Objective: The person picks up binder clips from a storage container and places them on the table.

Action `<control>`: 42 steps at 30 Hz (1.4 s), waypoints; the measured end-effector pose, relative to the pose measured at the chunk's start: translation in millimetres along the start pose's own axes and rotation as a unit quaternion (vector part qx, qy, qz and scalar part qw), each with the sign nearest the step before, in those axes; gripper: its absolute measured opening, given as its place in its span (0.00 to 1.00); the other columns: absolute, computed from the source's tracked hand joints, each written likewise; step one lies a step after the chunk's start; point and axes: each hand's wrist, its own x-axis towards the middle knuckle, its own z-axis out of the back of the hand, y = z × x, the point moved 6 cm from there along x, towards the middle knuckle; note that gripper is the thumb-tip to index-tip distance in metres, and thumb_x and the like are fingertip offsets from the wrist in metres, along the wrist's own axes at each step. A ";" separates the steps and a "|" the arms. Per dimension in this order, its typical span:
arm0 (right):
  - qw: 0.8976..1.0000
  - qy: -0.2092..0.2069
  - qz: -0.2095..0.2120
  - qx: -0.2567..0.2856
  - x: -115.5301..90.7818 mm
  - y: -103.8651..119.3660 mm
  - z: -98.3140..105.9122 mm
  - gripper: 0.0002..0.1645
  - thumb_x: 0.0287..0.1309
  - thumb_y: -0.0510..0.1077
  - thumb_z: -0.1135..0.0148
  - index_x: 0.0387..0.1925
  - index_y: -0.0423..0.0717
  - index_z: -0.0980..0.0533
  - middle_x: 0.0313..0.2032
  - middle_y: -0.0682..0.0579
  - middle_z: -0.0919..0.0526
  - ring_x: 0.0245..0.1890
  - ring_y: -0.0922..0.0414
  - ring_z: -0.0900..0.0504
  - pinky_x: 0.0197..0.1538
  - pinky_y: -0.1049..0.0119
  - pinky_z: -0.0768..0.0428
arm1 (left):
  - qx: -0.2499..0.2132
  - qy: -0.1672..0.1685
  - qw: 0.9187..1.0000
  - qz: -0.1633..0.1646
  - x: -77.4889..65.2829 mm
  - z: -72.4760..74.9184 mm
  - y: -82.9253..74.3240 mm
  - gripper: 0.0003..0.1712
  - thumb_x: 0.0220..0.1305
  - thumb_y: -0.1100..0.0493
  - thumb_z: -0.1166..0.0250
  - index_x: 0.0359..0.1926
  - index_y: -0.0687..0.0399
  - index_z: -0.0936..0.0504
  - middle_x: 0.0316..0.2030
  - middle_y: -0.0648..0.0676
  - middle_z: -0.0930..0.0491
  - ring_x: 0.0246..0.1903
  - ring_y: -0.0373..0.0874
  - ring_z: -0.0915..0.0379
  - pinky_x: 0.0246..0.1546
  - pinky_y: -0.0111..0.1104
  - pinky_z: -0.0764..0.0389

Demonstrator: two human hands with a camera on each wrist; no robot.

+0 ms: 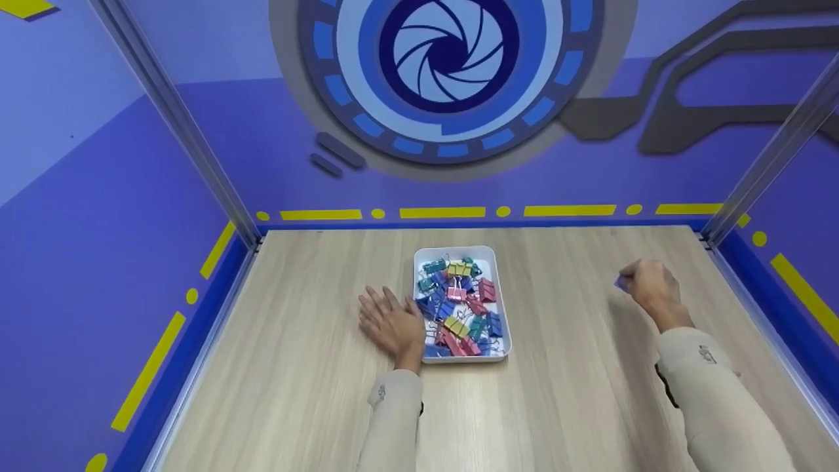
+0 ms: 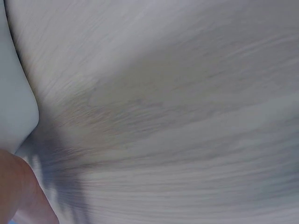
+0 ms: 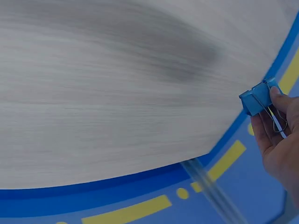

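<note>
A white tray (image 1: 502,341) holds a jumble of binder clips (image 1: 457,293) in red, blue, green and yellow. My left hand (image 1: 393,326) lies at the tray's left side with its fingers spread and the thumb at the rim. In the left wrist view, part of that hand (image 2: 21,191) shows beside the tray's pale wall (image 2: 16,88). Off to the right of the tray, my right hand (image 1: 653,288) pinches a blue binder clip (image 3: 257,99) above the table. Its wire handles show between the thumb and fingers in the right wrist view.
The wood-grain table (image 1: 557,393) carries the tray near its middle. A purple-blue back wall (image 1: 223,144) with yellow dashes rises behind it, and side panels with metal corner posts (image 1: 177,118) bound the left and right.
</note>
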 end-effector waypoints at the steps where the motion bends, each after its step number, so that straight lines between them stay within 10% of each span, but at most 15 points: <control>1: 1.000 0.001 -0.001 -0.002 -2.2 -4.8 -2.6 0.16 0.67 0.36 0.39 0.52 0.30 0.18 0.52 0.28 0.17 0.51 0.29 0.18 0.53 0.35 0.20 | -0.003 -0.002 1.000 0.001 0.2 0.4 0.6 0.36 0.76 0.39 0.49 0.77 0.48 0.36 0.81 0.57 0.50 0.82 0.58 0.60 0.80 0.55 0.52; 30: 0.995 0.095 -0.031 -0.024 -20.0 -42.3 -46.3 0.23 0.67 0.35 0.42 0.57 0.20 0.27 0.49 0.22 0.20 0.48 0.31 0.17 0.49 0.39 0.17 | 0.023 0.015 0.999 -0.018 4.2 -3.3 -9.0 0.35 0.77 0.38 0.54 0.77 0.47 0.36 0.82 0.58 0.51 0.82 0.59 0.60 0.81 0.54 0.52; 42: 0.995 0.068 0.032 -0.060 24.2 35.1 -36.6 0.25 0.69 0.37 0.44 0.61 0.24 0.28 0.59 0.22 0.25 0.59 0.26 0.26 0.59 0.34 0.23 | 0.027 0.009 0.999 -0.013 1.6 -1.5 -1.2 0.35 0.77 0.39 0.52 0.77 0.48 0.36 0.81 0.59 0.49 0.81 0.60 0.56 0.80 0.55 0.50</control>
